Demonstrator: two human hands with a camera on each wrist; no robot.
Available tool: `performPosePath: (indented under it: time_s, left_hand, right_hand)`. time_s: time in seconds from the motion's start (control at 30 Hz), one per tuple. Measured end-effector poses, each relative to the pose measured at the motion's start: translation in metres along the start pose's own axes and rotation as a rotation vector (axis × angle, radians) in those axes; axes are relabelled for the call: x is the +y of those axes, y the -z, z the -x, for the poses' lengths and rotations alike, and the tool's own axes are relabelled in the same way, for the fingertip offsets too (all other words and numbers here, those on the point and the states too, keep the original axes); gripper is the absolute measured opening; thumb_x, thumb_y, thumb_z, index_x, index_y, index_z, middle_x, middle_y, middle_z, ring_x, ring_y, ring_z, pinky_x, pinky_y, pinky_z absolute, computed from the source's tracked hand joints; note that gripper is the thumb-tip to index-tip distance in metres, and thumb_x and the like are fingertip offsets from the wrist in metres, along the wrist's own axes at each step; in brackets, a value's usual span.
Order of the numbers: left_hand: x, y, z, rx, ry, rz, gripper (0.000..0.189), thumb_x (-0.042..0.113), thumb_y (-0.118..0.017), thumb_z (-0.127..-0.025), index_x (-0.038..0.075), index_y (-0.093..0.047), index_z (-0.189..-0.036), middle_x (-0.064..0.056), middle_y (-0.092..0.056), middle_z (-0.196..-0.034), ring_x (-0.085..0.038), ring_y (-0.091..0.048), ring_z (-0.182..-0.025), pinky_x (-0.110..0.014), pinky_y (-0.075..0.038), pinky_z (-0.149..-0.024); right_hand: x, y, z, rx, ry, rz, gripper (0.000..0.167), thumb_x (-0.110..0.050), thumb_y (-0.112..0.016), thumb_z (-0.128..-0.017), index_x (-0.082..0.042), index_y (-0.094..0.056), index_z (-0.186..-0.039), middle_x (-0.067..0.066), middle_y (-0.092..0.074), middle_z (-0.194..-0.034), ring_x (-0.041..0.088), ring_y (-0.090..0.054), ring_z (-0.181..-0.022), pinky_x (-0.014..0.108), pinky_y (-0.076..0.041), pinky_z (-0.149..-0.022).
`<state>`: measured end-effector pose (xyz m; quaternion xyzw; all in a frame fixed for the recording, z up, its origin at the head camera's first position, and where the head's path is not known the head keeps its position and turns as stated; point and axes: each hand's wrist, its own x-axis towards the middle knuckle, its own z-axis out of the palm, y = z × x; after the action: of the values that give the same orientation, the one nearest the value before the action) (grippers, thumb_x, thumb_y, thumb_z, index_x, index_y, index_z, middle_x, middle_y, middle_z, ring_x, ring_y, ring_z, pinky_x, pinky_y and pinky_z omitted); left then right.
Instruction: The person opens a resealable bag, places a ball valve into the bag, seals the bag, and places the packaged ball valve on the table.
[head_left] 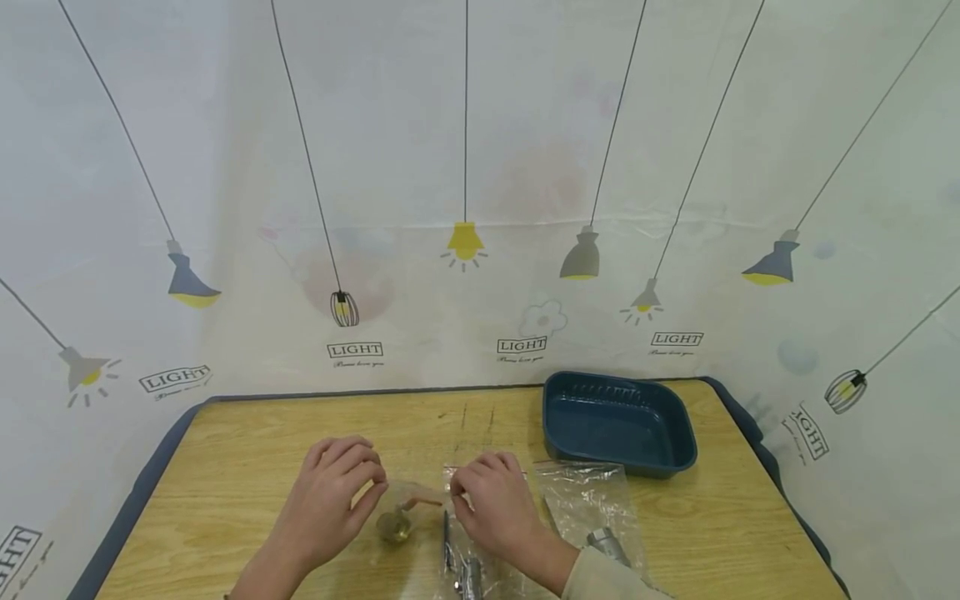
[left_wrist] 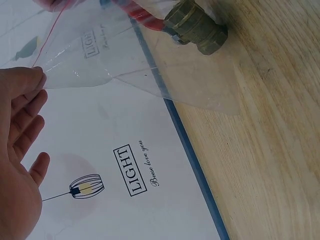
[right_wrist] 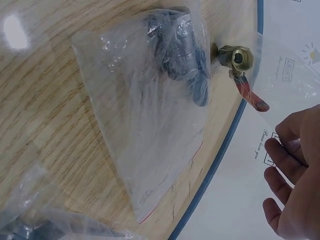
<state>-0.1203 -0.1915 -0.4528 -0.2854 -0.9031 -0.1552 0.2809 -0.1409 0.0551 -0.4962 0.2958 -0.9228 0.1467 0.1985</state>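
Note:
Between both hands hangs a clear zip bag (left_wrist: 75, 65) with a red seal line. Inside lies a brass ball valve (left_wrist: 197, 27) with a red lever handle (right_wrist: 248, 94), low over the wooden table. My left hand (head_left: 322, 500) pinches the bag's top edge between thumb and forefinger, its other fingers loosely bent. At the opposite end of that edge, my right hand (head_left: 498, 508) pinches the film with thumb and forefinger. Beneath the right hand, a second clear zip bag (right_wrist: 150, 105) lies flat with a grey metal part (right_wrist: 180, 47) in it.
Right of the right hand lies another clear bag (head_left: 577, 492) holding a silver metal fitting (head_left: 609, 546). A dark blue plastic basin (head_left: 600, 458) stands at the table's back right. Behind the wooden table (head_left: 225, 458) rises a white sheet printed with lamps.

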Motion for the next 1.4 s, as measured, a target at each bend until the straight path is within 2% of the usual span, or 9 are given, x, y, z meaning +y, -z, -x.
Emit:
performPosePath:
  time_s: [0.3,0.4,0.53,0.67,0.83,1.03,1.27,1.4]
  left_hand:
    - [-0.001,-0.001,0.001,0.013,-0.008,-0.002,0.019,0.017,-0.082,-0.073,0.025,-0.065,-0.078,0.01,-0.064,-0.09,-0.017,-0.058,-0.102,-0.041,-0.039,-0.092]
    - [-0.001,-0.001,0.0,0.013,-0.011,0.0,0.019,0.018,-0.082,-0.073,0.025,-0.065,-0.079,0.01,-0.064,-0.09,-0.016,-0.058,-0.102,-0.041,-0.039,-0.091]
    - [0.0,-0.001,0.0,0.011,-0.012,0.004,0.018,0.018,-0.081,-0.074,0.024,-0.065,-0.079,0.009,-0.065,-0.09,-0.017,-0.058,-0.102,-0.041,-0.039,-0.092]
    - [0.001,-0.001,-0.001,0.02,-0.015,0.01,0.018,0.018,-0.082,-0.073,0.024,-0.065,-0.079,0.009,-0.065,-0.09,-0.017,-0.058,-0.102,-0.041,-0.039,-0.092]
    - [0.002,-0.001,-0.002,0.024,-0.017,0.016,0.018,0.02,-0.082,-0.073,0.024,-0.065,-0.078,0.009,-0.064,-0.088,-0.017,-0.058,-0.103,-0.041,-0.039,-0.093]
    - [0.002,-0.001,-0.002,0.037,-0.025,0.018,0.018,0.021,-0.083,-0.071,0.024,-0.066,-0.077,0.011,-0.064,-0.085,-0.016,-0.059,-0.103,-0.04,-0.039,-0.092]
    - [0.002,-0.001,-0.003,0.061,-0.036,0.014,0.019,0.02,-0.085,-0.067,0.023,-0.069,-0.076,0.011,-0.065,-0.083,-0.017,-0.06,-0.102,-0.039,-0.04,-0.092]
    - [0.002,-0.001,-0.003,0.073,-0.042,0.01,0.019,0.019,-0.085,-0.066,0.022,-0.07,-0.076,0.012,-0.065,-0.082,-0.017,-0.061,-0.102,-0.039,-0.04,-0.091]
  right_hand:
    - [0.003,0.001,0.002,-0.034,-0.007,-0.008,0.014,-0.024,-0.074,-0.082,-0.028,-0.062,-0.076,-0.018,-0.067,-0.077,0.006,-0.056,-0.079,0.032,-0.044,-0.084]
    - [0.002,0.002,0.002,-0.07,-0.017,-0.004,0.013,-0.025,-0.073,-0.084,-0.028,-0.063,-0.077,-0.017,-0.068,-0.078,0.006,-0.056,-0.081,0.033,-0.044,-0.084]
    - [0.0,0.004,0.0,-0.14,-0.03,0.006,0.008,-0.029,-0.072,-0.085,-0.028,-0.065,-0.088,-0.016,-0.069,-0.088,0.008,-0.059,-0.089,0.036,-0.044,-0.088]
    - [-0.007,0.007,-0.005,-0.163,-0.019,-0.003,0.017,-0.037,-0.07,-0.087,-0.028,-0.065,-0.101,-0.015,-0.069,-0.098,0.01,-0.06,-0.099,0.038,-0.044,-0.092]
    - [-0.024,0.01,-0.017,-0.06,0.045,-0.028,0.02,-0.042,-0.069,-0.088,-0.029,-0.064,-0.102,-0.015,-0.068,-0.1,0.008,-0.06,-0.097,0.033,-0.044,-0.09]
    - [-0.042,0.01,-0.031,0.061,0.12,-0.024,0.017,-0.037,-0.073,-0.085,-0.03,-0.067,-0.099,-0.016,-0.068,-0.096,0.006,-0.061,-0.092,0.029,-0.044,-0.085]
    - [-0.05,0.007,-0.038,0.098,0.118,-0.011,0.005,-0.034,-0.07,-0.089,-0.031,-0.068,-0.092,-0.018,-0.068,-0.089,0.003,-0.06,-0.089,0.027,-0.043,-0.085]
    - [-0.051,0.007,-0.04,0.101,0.112,-0.021,0.004,-0.032,-0.072,-0.087,-0.031,-0.068,-0.089,-0.018,-0.069,-0.087,0.003,-0.061,-0.087,0.027,-0.043,-0.085]
